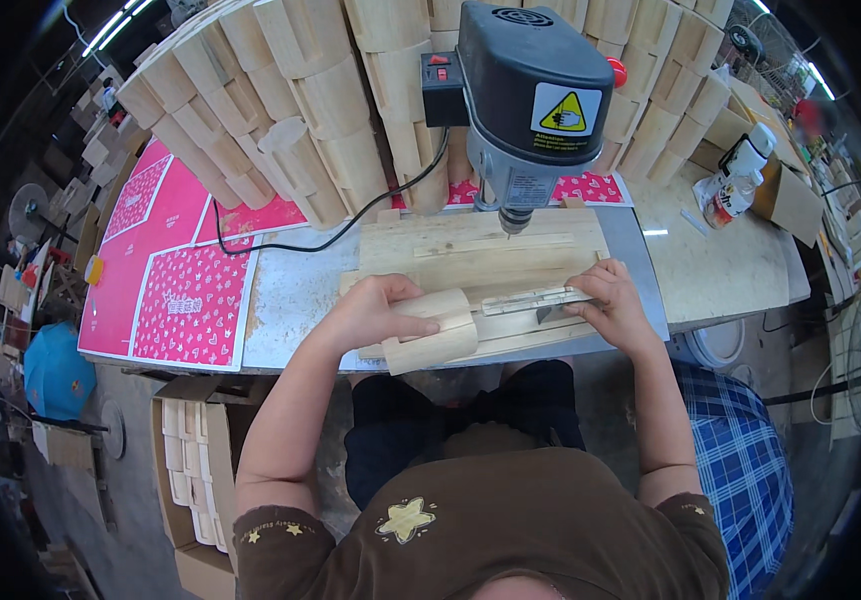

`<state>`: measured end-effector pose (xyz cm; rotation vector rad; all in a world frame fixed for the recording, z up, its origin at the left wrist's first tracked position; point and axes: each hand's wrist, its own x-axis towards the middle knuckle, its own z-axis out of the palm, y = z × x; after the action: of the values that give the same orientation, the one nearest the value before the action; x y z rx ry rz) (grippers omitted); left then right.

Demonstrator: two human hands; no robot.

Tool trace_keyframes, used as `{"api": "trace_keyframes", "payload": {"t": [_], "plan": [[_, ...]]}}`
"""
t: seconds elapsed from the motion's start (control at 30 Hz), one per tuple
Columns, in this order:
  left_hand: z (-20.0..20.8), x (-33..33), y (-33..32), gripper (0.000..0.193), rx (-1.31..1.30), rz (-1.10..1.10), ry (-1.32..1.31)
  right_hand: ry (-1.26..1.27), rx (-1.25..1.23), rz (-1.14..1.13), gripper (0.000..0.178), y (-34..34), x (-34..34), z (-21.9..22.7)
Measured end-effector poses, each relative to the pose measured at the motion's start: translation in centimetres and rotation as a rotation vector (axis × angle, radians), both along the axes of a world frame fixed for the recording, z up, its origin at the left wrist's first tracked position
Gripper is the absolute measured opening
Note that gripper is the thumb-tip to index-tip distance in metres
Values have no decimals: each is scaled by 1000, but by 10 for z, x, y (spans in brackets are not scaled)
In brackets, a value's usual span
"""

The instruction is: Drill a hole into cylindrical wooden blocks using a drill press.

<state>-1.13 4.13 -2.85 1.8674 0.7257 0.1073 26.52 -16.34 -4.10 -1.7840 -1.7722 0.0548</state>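
Note:
Below the drill press (530, 150), a pale curved wooden piece (435, 348) with a groove along it is gripped by my left hand (382, 312), thumb on top and fingers behind. The piece rests at the near edge of a wooden jig board (400, 235). Pinched in my right hand (612, 305) is a thin, light-coloured slatted strip (530, 300), its free end pointing toward the wooden piece. A small dark flat part shows under the strip; I cannot make out what it is. The drill bit (510, 228) hangs over the board, apart from both hands.
Tall stacks of similar wooden pieces (320, 100) stand behind the drill. A black cable (335, 240) loops over the table's left side, past pink printed sheets (200, 300). A plastic bottle (730, 200) stands at right. An open carton (195, 480) of wooden pieces sits below left.

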Motion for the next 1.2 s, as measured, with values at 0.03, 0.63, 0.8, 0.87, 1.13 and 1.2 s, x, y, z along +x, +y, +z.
{"api": "trace_keyframes", "payload": {"t": [0.03, 0.63, 0.8, 0.87, 1.13, 1.2], "plan": [[1, 6, -1, 43, -7, -25, 62, -5, -6, 2, 30, -1, 0, 1], [-74, 39, -54, 38, 348, 567, -703, -31, 107, -105, 33, -1, -13, -12], [-84, 29, -85, 46, 789, 271, -463, 38, 160, -257, 39, -1, -11, -29], [-83, 39, -90, 50, 854, 282, -422, 11, 200, -288, 40, 8, -1, -34], [-103, 57, -44, 63, 881, 360, -293, 30, 248, -293, 42, 55, 12, -38], [-105, 51, -39, 63, 869, 361, -279, 78, 188, -328, 43, 55, 2, -36]]}}
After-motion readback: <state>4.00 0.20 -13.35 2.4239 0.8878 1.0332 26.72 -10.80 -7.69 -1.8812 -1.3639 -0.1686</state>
